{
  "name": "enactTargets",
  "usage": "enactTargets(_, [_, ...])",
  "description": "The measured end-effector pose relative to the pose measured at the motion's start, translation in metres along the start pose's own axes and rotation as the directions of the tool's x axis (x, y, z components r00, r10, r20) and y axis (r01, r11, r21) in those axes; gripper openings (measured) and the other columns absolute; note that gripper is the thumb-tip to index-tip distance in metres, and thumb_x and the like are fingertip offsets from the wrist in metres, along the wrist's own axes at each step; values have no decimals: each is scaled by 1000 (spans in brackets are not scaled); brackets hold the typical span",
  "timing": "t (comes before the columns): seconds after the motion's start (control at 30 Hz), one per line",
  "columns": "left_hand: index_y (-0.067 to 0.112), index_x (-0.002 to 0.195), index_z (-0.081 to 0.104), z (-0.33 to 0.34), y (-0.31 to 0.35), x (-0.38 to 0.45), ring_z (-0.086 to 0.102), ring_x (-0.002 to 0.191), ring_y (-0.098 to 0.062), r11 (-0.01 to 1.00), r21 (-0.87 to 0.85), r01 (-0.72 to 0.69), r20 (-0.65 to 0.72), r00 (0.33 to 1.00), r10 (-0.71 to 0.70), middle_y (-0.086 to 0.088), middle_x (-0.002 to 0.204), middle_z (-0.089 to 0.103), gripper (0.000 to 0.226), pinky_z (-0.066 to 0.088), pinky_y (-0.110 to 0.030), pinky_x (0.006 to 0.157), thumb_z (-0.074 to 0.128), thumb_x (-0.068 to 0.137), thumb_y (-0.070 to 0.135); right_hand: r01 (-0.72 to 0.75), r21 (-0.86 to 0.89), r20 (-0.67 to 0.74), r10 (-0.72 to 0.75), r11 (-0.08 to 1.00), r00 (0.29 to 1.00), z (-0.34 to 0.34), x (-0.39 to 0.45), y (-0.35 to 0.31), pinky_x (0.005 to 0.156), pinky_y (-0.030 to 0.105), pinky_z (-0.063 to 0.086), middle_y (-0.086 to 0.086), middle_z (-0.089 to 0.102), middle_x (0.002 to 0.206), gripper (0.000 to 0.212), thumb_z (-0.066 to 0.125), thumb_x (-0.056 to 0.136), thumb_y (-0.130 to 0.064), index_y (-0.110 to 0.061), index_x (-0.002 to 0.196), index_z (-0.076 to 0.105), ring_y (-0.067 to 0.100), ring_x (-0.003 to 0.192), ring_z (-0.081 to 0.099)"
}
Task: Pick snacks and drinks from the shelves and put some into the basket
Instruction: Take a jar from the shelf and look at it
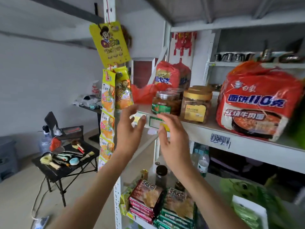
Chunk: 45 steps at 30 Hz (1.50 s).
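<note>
Right now both your hands are raised with fingers loose and holding nothing, and the green-labelled jar [165, 103] stands upright at frame centre just above your right hand [171, 138], nearer it than your left hand [130, 128].

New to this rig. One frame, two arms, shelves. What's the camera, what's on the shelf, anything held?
No robot: a head-worn wide-angle camera looks down a person's own arms. Both hands are raised, fingers relaxed and empty, the left hand near the hanging strip of yellow snack packets, the right hand before the white metal shelf. On it stand a clear jar with a green label, a gold-lidded clear jar and a big red noodle multipack. No basket is visible.
</note>
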<state>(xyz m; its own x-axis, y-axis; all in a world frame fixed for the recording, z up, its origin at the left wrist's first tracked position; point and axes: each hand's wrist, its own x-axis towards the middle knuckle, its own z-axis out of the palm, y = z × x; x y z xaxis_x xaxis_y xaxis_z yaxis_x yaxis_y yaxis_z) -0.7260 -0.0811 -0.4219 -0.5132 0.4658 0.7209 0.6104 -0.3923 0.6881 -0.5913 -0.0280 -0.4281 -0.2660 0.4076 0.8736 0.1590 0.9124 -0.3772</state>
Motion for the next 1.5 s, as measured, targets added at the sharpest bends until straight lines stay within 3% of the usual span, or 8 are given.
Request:
enactTargets(0.2, [12, 135, 45, 40, 29, 76, 58, 117, -18, 992, 70, 109, 207, 971, -122, -1, 127, 57, 74, 47, -41, 103, 74, 76, 47, 58, -408, 101, -18, 911, 995, -17, 17, 6, 105, 38, 43, 5, 54, 138, 38, 61, 92, -17, -9, 129, 60, 24, 122, 54])
enactTargets(0.33, [8, 141, 35, 59, 34, 100, 57, 115, -22, 963, 97, 250, 298, 916, -268, 0, 118, 52, 80, 48, -39, 102, 79, 80, 37, 63, -486, 184, 31, 871, 983, -16, 15, 11, 103, 37, 44, 9, 53, 142, 41, 60, 93, -20, -8, 133, 58, 27, 122, 56])
enactTargets(0.53, [22, 131, 51, 69, 11, 117, 62, 114, -18, 958, 79, 277, 451, 847, -282, 0, 121, 64, 100, 53, -40, 99, 88, 48, 64, 109, -568, 180, -6, 816, 984, -7, 15, 20, 96, 37, 48, 8, 61, 132, 39, 66, 85, -20, -9, 122, 65, 23, 110, 63])
enactTargets(0.8, [10, 128, 55, 68, 25, 99, 64, 100, -15, 947, -7, 322, 329, 895, -302, 2, 107, 65, 66, 53, -29, 92, 86, 73, 28, 124, -578, 150, -44, 806, 988, -1, 12, 25, 95, 40, 47, 10, 61, 130, 35, 63, 86, -22, -9, 118, 65, 25, 107, 61])
enactTargets(0.93, [15, 128, 60, 65, 27, 91, 67, 103, -16, 949, -32, 314, 250, 922, -297, -1, 112, 70, 75, 55, -37, 95, 91, 63, 37, 111, -482, 115, -63, 869, 991, -5, 12, 26, 96, 38, 46, 8, 61, 128, 34, 61, 88, -17, -7, 120, 64, 25, 110, 60])
enactTargets(1.07, [9, 128, 56, 55, 40, 78, 64, 97, -8, 948, -119, 296, 184, 945, -272, 6, 103, 66, 62, 54, -18, 85, 85, 74, 21, 93, -286, 70, -76, 954, 995, -10, 8, 27, 96, 35, 47, 2, 54, 130, 34, 56, 91, -14, -8, 124, 61, 19, 113, 55])
enactTargets(1.3, [18, 130, 58, 21, 64, 42, 69, 104, -17, 903, -286, 321, 92, 947, -307, -2, 118, 68, 86, 56, -32, 91, 86, 54, 47, -73, 131, -141, 92, 989, 986, -26, -4, 17, 102, 19, 43, 1, 55, 131, 47, 64, 92, -20, -12, 136, 50, 8, 121, 52])
enactTargets(1.5, [13, 123, 62, 6, 80, 4, 73, 95, -26, 811, -428, 398, 161, 917, -365, -12, 110, 73, 61, 58, -43, 84, 82, 70, 34, -284, 531, 163, 233, 798, 959, -24, -17, 1, 113, 38, 38, -6, 39, 151, 94, 74, 79, -51, -28, 153, 21, 5, 138, 39])
